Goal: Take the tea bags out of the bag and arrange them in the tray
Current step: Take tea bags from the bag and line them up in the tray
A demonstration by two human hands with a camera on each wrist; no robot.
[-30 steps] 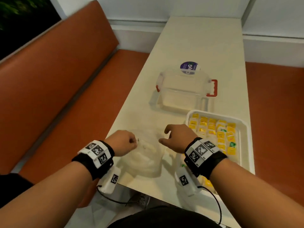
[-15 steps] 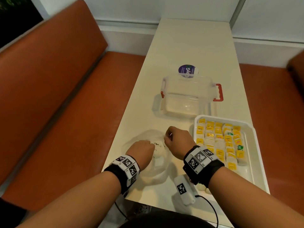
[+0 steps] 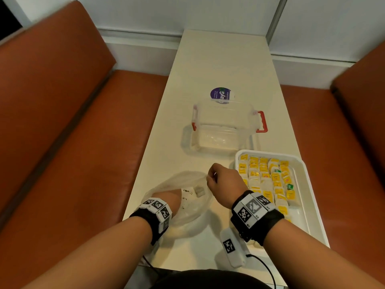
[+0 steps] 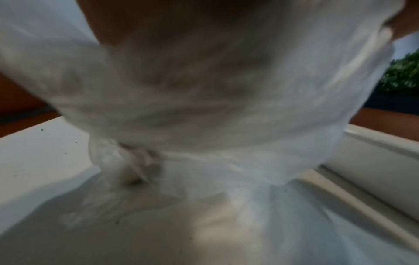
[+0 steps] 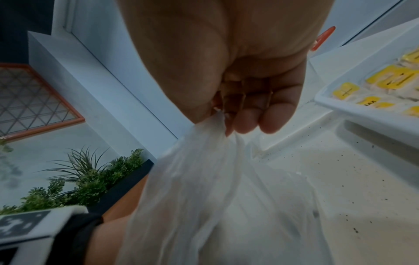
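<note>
A thin clear plastic bag (image 3: 193, 211) lies on the white table near its front edge. My left hand (image 3: 166, 197) is inside the bag up to the wrist, and the plastic hides its fingers; the left wrist view is blurred film (image 4: 204, 89). My right hand (image 3: 210, 178) pinches the bag's rim and holds it up, with thumb and fingertips (image 5: 247, 122) closed on the plastic (image 5: 204, 179). One pale tea bag (image 3: 200, 191) shows inside among dark crumbs. To the right stands a white tray (image 3: 270, 153) filled with rows of yellow-tagged tea bags (image 3: 264, 180).
A clear lidless box with red handles (image 3: 225, 130) stands behind the bag, with a purple round sticker (image 3: 221, 94) beyond it. Orange benches (image 3: 62, 142) flank the narrow table. The tray's wall (image 5: 362, 114) is close to my right hand. Tea crumbs dot the tabletop.
My left hand has gone from the bag's mouth down into the bag. My right hand has risen slightly, holding the rim up.
</note>
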